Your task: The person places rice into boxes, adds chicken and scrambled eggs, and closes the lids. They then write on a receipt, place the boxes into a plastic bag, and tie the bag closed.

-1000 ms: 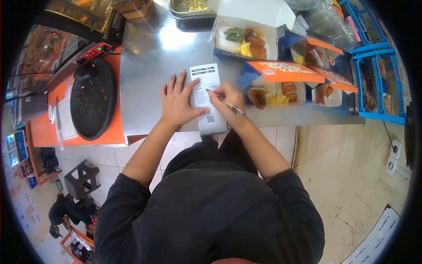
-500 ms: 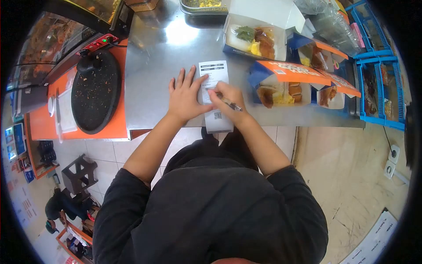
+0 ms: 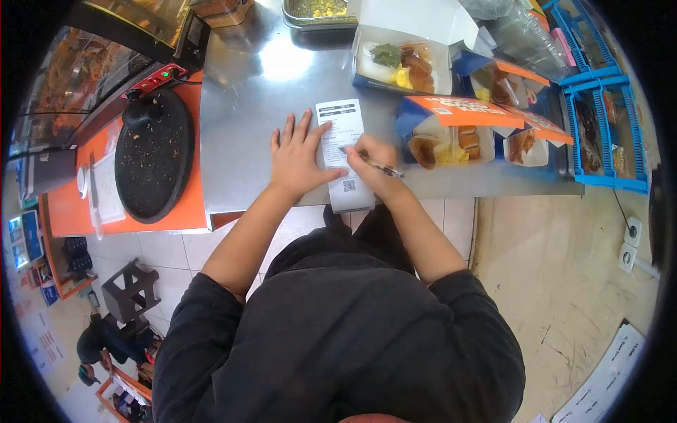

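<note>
A long printed receipt [image 3: 341, 116] lies on the steel counter, its lower end with a QR code hanging over the front edge. My left hand [image 3: 297, 159] is spread flat, thumb and index fingertip resting on the receipt's left side. In my right hand [image 3: 375, 161] a pen [image 3: 388, 170] is gripped, its tip at the middle of the paper. To the right of that hand stands an open meal box [image 3: 451, 144] holding bread and yellow food. Behind it is another open box [image 3: 403, 67] with a green leaf and browned food.
Two more orange-and-blue food boxes [image 3: 525, 144] stand at the right, beside blue baskets [image 3: 610, 134]. A metal tray [image 3: 321, 21] is at the back. On the left are a black round board [image 3: 155, 169] and a heated display case [image 3: 92, 77]. A person [image 3: 113, 342] bends at the lower left.
My right hand has shifted slightly right along the receipt with the pen, whose tip now shows. My left hand stays in place. The view has tilted a little.
</note>
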`<state>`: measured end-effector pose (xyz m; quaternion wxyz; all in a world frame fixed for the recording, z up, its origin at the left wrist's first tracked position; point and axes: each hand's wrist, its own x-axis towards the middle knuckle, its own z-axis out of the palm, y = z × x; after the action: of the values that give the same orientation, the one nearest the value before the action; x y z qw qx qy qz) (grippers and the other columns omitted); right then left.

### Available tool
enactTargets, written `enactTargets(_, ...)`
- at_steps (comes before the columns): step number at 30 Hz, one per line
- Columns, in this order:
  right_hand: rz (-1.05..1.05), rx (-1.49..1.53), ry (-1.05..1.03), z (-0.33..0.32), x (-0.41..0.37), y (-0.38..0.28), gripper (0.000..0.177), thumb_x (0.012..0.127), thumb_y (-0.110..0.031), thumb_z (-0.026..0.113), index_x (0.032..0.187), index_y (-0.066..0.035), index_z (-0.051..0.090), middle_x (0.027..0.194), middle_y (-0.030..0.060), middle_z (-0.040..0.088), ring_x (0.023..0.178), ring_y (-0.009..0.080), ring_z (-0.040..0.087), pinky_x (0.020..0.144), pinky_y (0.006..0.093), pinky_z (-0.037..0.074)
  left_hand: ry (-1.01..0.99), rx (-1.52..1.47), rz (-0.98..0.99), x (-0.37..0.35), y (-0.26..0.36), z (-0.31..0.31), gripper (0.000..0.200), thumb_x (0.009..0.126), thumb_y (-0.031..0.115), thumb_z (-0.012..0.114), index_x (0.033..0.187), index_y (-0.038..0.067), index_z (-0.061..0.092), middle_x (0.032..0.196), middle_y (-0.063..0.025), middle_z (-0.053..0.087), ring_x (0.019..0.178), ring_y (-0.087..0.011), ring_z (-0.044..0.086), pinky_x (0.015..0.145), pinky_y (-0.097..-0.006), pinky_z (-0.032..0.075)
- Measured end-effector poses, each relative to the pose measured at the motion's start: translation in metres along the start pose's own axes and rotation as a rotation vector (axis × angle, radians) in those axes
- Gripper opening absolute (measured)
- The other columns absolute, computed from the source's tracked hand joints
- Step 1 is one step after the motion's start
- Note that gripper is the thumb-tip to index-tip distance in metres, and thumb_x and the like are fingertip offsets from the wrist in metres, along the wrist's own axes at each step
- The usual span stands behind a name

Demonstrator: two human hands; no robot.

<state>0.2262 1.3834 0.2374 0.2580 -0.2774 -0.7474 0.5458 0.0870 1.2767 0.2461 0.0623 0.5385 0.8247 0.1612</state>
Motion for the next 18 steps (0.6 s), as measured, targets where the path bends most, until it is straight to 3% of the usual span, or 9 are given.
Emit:
enactTargets(3, -0.101, -0.096, -0.024, 0.000, 0.002, -0.004, 0.018, 0.078, -0.013, 0.061, 0.070, -0.001, 0.050, 0.062, 0.0141, 0.056, 0.052, 0.0188, 0.052, 0.051, 0.0319, 0.041, 0.005, 0.005, 0.000, 0.000, -0.001, 0.002, 0.087, 0.051, 0.056, 0.074, 0.127, 0.023, 0.048, 0.142, -0.0141, 0.031, 0.132, -0.0384, 0.024, 0.102, -0.0578, 0.015)
enactTargets(12, -0.051, -0.066, -0.073, -0.004, 0.001, -0.004, 0.017, 0.077, -0.012, 0.059, 0.069, -0.001, 0.050, 0.062, 0.0137, 0.054, 0.052, 0.0205, 0.051, 0.051, 0.0322, 0.040, -0.019, 0.020, -0.006, 0.000, -0.001, 0.002, 0.089, 0.051, 0.058, 0.074, 0.129, 0.024, 0.046, 0.144, -0.0122, 0.028, 0.133, -0.0375, 0.021, 0.103, -0.0584, 0.015)
enactTargets(15, -0.095, -0.071, -0.006, -0.002, 0.002, -0.007, 0.017, 0.077, -0.013, 0.060, 0.069, -0.001, 0.050, 0.060, 0.0130, 0.054, 0.051, 0.0198, 0.051, 0.050, 0.0320, 0.040, -0.028, 0.024, -0.008, 0.000, 0.000, 0.000, 0.089, 0.052, 0.057, 0.074, 0.129, 0.024, 0.046, 0.144, -0.0121, 0.028, 0.133, -0.0374, 0.021, 0.103, -0.0582, 0.015)
enactTargets(18, -0.009, -0.036, -0.065, -0.003, 0.000, 0.004, 0.017, 0.076, -0.014, 0.061, 0.069, -0.002, 0.051, 0.059, 0.0130, 0.054, 0.051, 0.0199, 0.051, 0.050, 0.0320, 0.040, -0.032, 0.028, -0.009, 0.000, 0.000, 0.000, 0.088, 0.052, 0.056, 0.074, 0.129, 0.024, 0.046, 0.144, -0.0122, 0.028, 0.133, -0.0373, 0.021, 0.103, -0.0577, 0.015)
